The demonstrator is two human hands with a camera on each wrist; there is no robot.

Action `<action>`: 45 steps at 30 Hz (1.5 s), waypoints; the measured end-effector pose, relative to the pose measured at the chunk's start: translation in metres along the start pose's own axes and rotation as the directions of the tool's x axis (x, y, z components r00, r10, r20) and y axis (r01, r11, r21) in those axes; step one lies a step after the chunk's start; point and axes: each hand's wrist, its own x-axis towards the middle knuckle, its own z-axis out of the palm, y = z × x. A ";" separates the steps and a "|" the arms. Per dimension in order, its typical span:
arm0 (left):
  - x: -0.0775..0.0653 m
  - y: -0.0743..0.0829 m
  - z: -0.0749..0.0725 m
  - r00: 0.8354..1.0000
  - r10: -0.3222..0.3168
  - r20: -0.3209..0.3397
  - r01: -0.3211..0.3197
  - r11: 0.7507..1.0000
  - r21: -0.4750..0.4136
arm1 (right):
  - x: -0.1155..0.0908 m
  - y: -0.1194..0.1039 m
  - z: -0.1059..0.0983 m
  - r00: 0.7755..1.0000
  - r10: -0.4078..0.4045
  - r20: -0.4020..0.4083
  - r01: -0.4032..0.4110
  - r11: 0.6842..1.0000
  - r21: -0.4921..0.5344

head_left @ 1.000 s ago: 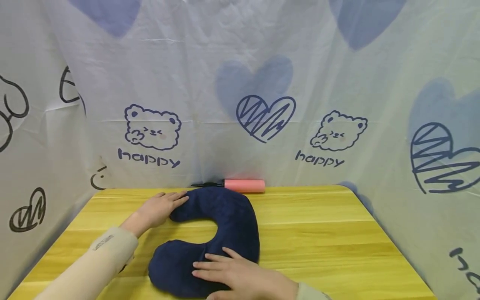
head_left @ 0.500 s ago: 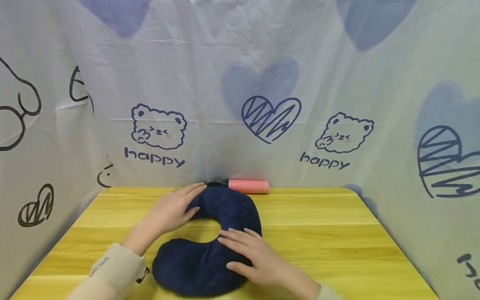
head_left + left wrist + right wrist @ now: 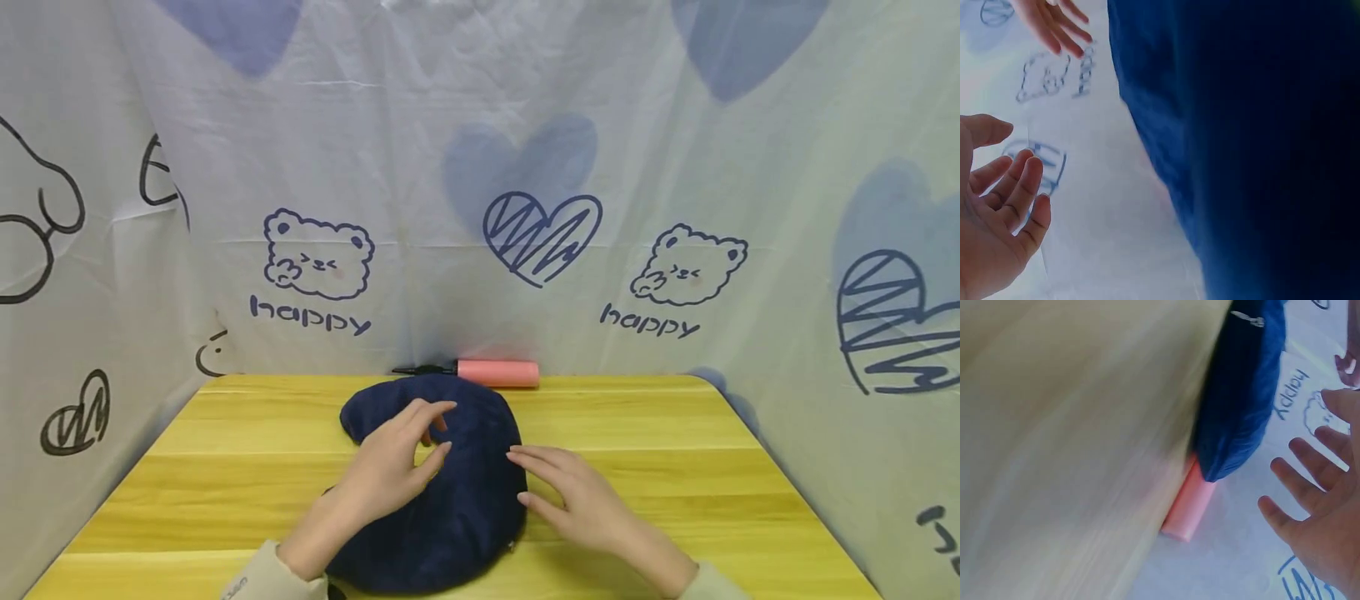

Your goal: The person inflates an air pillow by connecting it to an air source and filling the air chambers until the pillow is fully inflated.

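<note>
A navy-blue U-shaped neck pillow (image 3: 457, 508) lies on the table with its opening to the left. Over the pillow's middle is my left hand (image 3: 390, 462), fingers loosely bent and holding nothing; it hides part of the inner gap. At the pillow's right edge my right hand (image 3: 573, 492) has its fingertips close to the fabric, fingers relaxed and spread. In the right wrist view the pillow (image 3: 1241, 394) shows a metal zipper pull (image 3: 1247, 319) on its side, apart from the right hand (image 3: 1322, 500). The left wrist view shows the left hand (image 3: 1004, 212) empty beside the pillow (image 3: 1154, 125).
A pink cylinder with a black tapered end, resembling a hand pump (image 3: 497, 373), lies at the table's back edge behind the pillow. The yellow wood-grain table (image 3: 660, 467) is enclosed by a white printed curtain (image 3: 420, 183) at the back and sides.
My left hand has moved from the pillow's far end toward its middle. My right hand has slid off the pillow's top to its right edge. The pillow stays nearly in place.
</note>
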 end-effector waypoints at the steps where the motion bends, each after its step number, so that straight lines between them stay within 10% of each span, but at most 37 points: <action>1: -0.001 0.003 0.004 1.000 0.000 0.013 0.000 1.000 -0.019 | -0.002 0.002 -0.001 1.000 0.007 0.009 -0.007 1.000 -0.012; 14: -0.017 0.014 0.041 0.973 0.044 0.226 -0.018 0.993 -0.118 | -0.025 0.008 0.003 0.984 0.058 0.170 -0.055 0.998 -0.023; 23: -0.021 0.019 0.059 0.905 0.097 0.414 -0.077 0.995 -0.064 | -0.026 0.006 0.011 0.948 0.086 0.307 -0.131 0.983 0.129; 45: -0.029 0.015 0.067 0.874 0.031 0.485 0.006 0.997 -0.075 | -0.002 -0.007 0.034 0.935 0.166 0.312 -0.251 0.934 0.255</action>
